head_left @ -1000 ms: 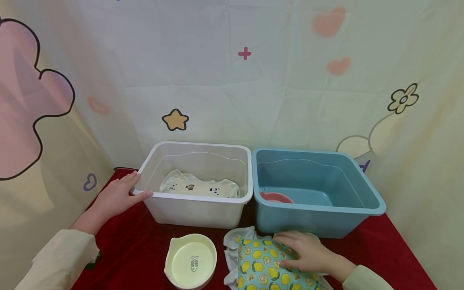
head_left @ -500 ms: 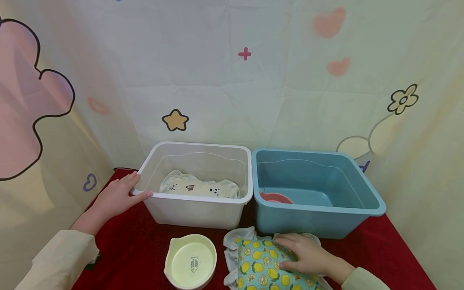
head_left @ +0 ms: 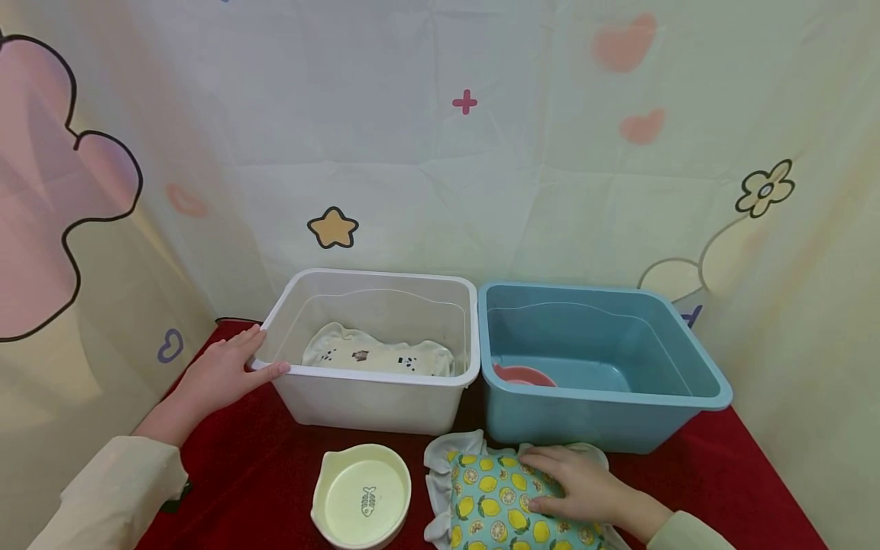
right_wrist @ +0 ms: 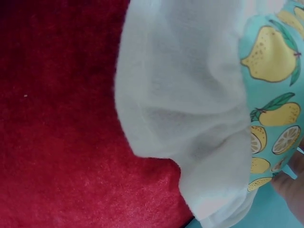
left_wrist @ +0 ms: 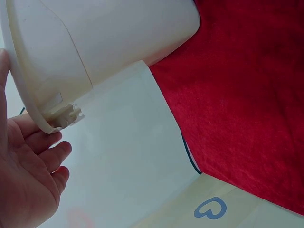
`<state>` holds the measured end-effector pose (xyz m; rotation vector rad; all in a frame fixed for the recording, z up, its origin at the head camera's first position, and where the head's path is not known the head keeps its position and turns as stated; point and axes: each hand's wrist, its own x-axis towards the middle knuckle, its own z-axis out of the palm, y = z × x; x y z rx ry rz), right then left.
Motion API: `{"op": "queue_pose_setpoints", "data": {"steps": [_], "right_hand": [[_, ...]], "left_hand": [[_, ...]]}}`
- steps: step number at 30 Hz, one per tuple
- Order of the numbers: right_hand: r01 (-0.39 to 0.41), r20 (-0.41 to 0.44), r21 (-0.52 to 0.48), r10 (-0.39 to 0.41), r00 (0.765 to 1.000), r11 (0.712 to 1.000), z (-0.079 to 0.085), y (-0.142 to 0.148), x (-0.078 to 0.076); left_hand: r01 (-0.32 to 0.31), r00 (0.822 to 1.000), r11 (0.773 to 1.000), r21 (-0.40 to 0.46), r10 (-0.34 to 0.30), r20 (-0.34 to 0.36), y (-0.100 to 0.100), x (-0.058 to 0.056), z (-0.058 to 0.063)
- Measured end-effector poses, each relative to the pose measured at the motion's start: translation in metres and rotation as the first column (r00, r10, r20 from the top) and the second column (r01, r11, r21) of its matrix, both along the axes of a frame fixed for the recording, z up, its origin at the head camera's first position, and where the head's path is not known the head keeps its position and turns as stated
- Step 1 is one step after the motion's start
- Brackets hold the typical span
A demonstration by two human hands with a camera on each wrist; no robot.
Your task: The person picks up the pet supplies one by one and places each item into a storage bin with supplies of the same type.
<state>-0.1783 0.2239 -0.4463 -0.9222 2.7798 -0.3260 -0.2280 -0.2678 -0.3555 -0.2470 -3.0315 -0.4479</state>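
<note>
Lemon-print pillow (head_left: pixel 491 500) lies beneath my relaxed right grip (head_left: pixel 579 483); my left grip (head_left: pixel 221 370), unclenched, touches the white bin (head_left: pixel 371 375).

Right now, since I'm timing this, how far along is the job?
Apparently done: a frilly cloth in the white tub, a pink bowl in the blue tub. In hand: the right hand rests on the lemon cushion. Probably left: the cream bowl, outside both tubs.

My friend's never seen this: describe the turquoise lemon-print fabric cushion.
Find the blue rectangular plastic tub. In front lies the white-frilled cushion, under the right hand. Its yellow lemons set it apart from the round pale-yellow bowl alongside.
</note>
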Motion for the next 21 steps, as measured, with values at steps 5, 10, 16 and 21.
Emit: {"op": "queue_pose_setpoints", "data": {"steps": [5, 10, 16, 21], "right_hand": [[0.013, 0.016, -0.003, -0.013, 1.000, 1.000, -0.0009, -0.0004, 0.0003], [-0.003, 0.018, -0.016, 0.003, 1.000, 1.000, -0.0020, -0.0001, 0.0007], [-0.037, 0.001, -0.028, 0.037, 0.999, 0.999, -0.0031, 0.0006, 0.0010], [-0.036, 0.017, -0.028, 0.037, 0.999, 0.999, -0.0033, -0.0006, 0.0015]], "left_hand": [[0.001, 1.000, 1.000, 0.000, -0.001, 0.002, 0.0002, 0.0005, 0.0005], [0.005, 1.000, 1.000, -0.005, -0.005, -0.003, 0.0002, 0.0005, 0.0012], [0.007, 1.000, 1.000, -0.011, -0.007, -0.005, 0.0003, 0.0004, 0.0016], [0.006, 1.000, 1.000, -0.009, -0.006, 0.000, 0.0001, 0.0004, 0.0016]]}}
